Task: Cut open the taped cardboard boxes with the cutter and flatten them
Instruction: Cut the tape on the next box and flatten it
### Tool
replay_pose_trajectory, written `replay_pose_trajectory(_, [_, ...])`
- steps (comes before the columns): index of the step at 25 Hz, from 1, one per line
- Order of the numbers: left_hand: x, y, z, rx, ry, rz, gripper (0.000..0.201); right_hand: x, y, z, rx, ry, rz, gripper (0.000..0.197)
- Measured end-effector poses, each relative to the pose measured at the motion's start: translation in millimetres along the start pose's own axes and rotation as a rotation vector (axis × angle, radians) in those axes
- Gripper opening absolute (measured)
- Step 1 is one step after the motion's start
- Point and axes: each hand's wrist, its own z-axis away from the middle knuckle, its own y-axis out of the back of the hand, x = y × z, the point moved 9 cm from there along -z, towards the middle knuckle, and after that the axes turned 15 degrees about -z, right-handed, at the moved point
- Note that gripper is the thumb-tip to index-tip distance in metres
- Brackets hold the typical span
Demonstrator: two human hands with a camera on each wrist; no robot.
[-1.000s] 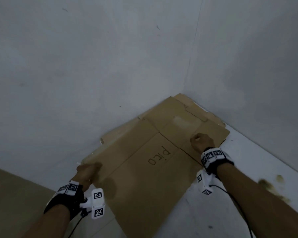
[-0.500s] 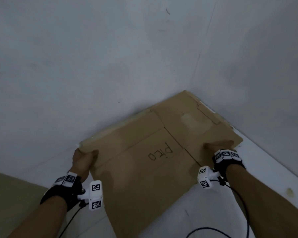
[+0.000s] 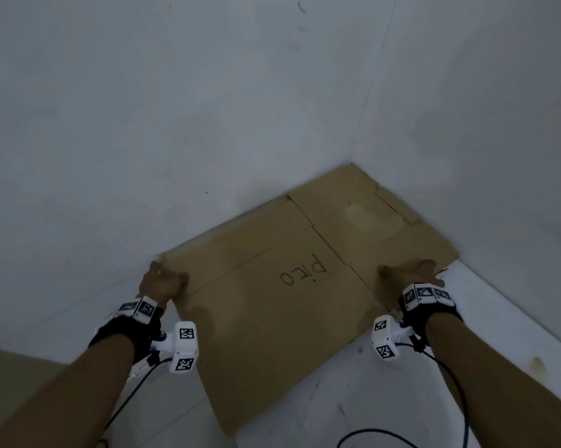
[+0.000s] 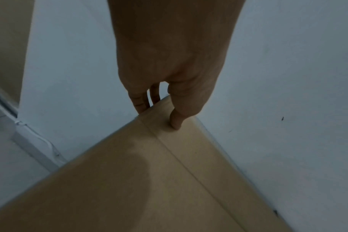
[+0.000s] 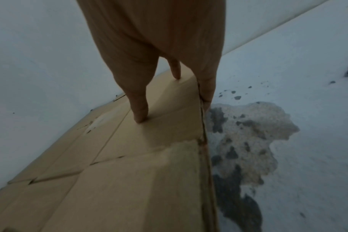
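Both hands now sit further apart on the flattened cardboard (image 3: 266,305) than a second ago, and the sheet has slid deeper into the corner of the walls (image 3: 353,156).

Nearest on the cardboard, the left hand (image 3: 161,281) pinches its left corner: the thumb (image 4: 176,122) presses on top while the other fingers (image 4: 139,103) hook over the edge. Across the sheet, the right hand (image 3: 408,273) grips the opposite edge the same way, with its thumb (image 5: 140,116) on the face and fingers wrapped round the rim. The handwritten word "Pico" (image 3: 303,274) lies between them.

Beyond the hands, the cardboard's long axis runs away toward the corner, so any further push would go forward along it; neither hand looks clearly nearer the far end.

Whether the sheet lies flat on the floor (image 3: 386,399) or leans on the wall is hard to judge. No cutter is in view, and the sheet's near end is partly cut off by the left arm.
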Motion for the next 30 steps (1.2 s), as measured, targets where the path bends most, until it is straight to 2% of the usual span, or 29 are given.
replay_pose_trajectory(5, [-2.9,-5.2,-12.7,0.014,0.059,-0.133,0.078,-8.2,-12.8,-12.3,-0.052,0.100,0.067,0.117])
replay_pose_trajectory(7, [-1.8,-6.0,-13.1,-0.003,0.052,-0.127,0.079,-7.2,-15.3,-17.2,-0.045,0.087,0.097,0.119])
replay_pose_trajectory(11, [6.5,-0.4,-2.6,0.060,0.091,-0.182,0.075,-6.4,-19.2,-19.0,-0.053,0.097,0.129,0.113])
replay_pose_trajectory(15, [31.8,13.3,31.8,0.110,0.154,-0.153,0.091,-3.4,-9.4,-9.3,-0.053,0.141,0.113,0.101])
replay_pose_trajectory(16, [39.9,16.2,37.1,0.117,0.117,-0.124,0.094,-3.3,-4.7,-5.4,-0.054,0.155,0.070,0.097])
replay_pose_trajectory(18, [65.1,20.7,47.6,0.149,-0.039,-0.121,0.086,-2.7,9.7,4.6,-0.066,0.183,-0.026,0.085])
replay_pose_trajectory(20, [105.3,16.6,69.7,0.149,-0.280,-0.150,0.064,3.4,29.7,22.3,-0.101,0.230,-0.108,0.063])
replay_pose_trajectory(22, [144.1,-3.6,97.2,0.062,-0.469,-0.199,0.032,16.6,49.4,43.8,-0.143,0.269,-0.184,0.042])
replay_pose_trajectory(24, [182.1,-31.5,133.8,-0.040,-0.639,-0.265,0.016,42.1,81.6,66.5,-0.148,0.285,-0.237,0.035])
replay_pose_trajectory(26, [219.2,-63.3,174.1,-0.136,-0.767,-0.287,0.011,74.2,121.5,83.9,-0.119,0.272,-0.285,0.033])
replay_pose_trajectory(30, [284.1,-144.3,283.9,-0.282,-1.042,-0.403,0.016,165.5,230.4,100.1,0.042,0.174,-0.347,0.026])
